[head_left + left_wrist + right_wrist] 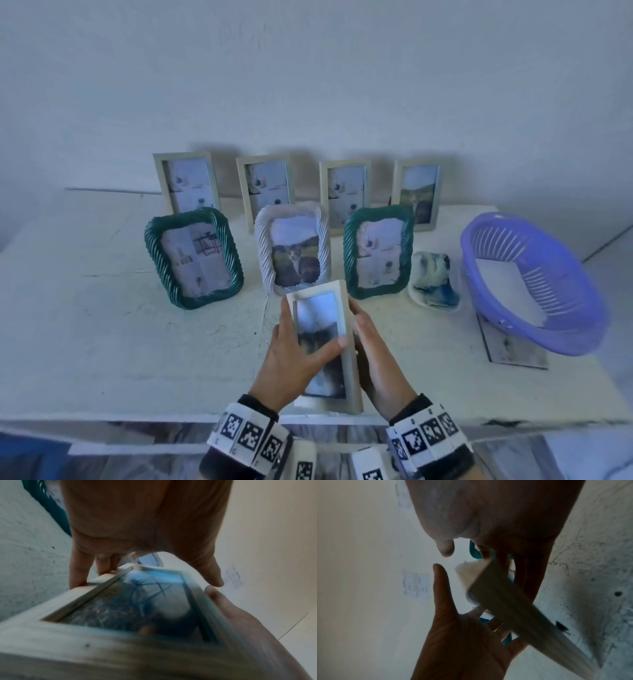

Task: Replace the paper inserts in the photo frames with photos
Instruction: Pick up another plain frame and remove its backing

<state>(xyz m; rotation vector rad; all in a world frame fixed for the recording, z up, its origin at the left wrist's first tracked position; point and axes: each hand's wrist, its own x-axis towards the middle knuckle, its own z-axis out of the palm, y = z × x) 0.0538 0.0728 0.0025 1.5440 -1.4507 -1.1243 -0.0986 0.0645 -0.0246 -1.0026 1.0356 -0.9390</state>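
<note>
A pale wooden frame with a dark photo behind its glass is held tilted above the table's front edge. My left hand grips its left side, with the thumb laid across the glass. My right hand holds the right edge, fingers behind the frame. In the left wrist view the frame fills the lower half, blurred. The right wrist view shows the frame's edge with fingers behind it. Behind stand a green rope-edged frame, a white one with a cat photo, and another green one.
Several pale frames line the wall; the rightmost shows a landscape photo, the others paper inserts. A purple basket sits at the right on a flat sheet. A white and blue dish lies beside it on the white table.
</note>
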